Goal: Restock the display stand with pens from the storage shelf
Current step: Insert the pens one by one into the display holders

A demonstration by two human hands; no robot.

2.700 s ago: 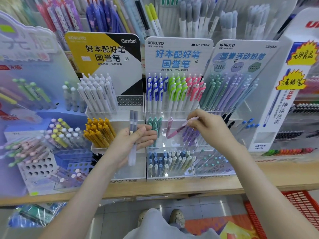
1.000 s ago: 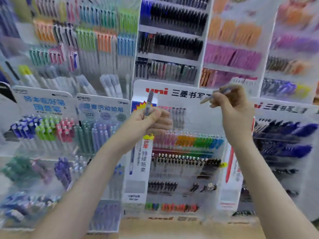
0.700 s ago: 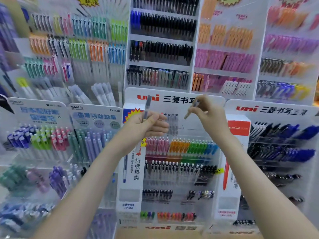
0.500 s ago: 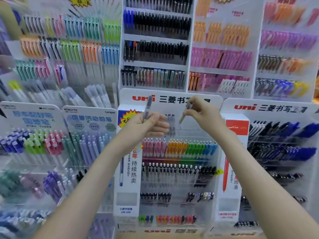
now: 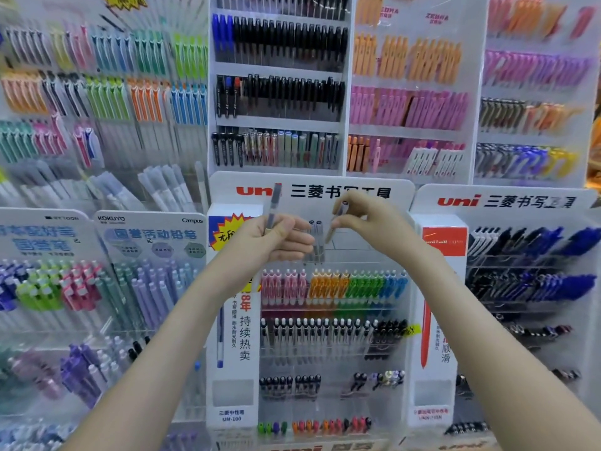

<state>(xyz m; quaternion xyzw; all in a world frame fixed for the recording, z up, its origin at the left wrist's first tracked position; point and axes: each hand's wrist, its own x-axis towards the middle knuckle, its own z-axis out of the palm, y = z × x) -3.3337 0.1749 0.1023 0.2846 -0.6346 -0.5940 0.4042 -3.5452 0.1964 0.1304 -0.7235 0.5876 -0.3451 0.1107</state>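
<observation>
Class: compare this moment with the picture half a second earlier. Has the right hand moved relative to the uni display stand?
Yes. The right hand has dropped slightly against the uni display stand, lowering its pen toward the two pens standing in the top row.

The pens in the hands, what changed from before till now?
The right hand carried its pen from the lower Kokuyo stand up to the uni stand's top row, tip down beside two pens there. The left hand still grips its grey pen upright.

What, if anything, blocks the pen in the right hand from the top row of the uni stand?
Nothing visible. The right hand holds its pen just right of two pens already standing there; the slots beside them look empty.
</observation>
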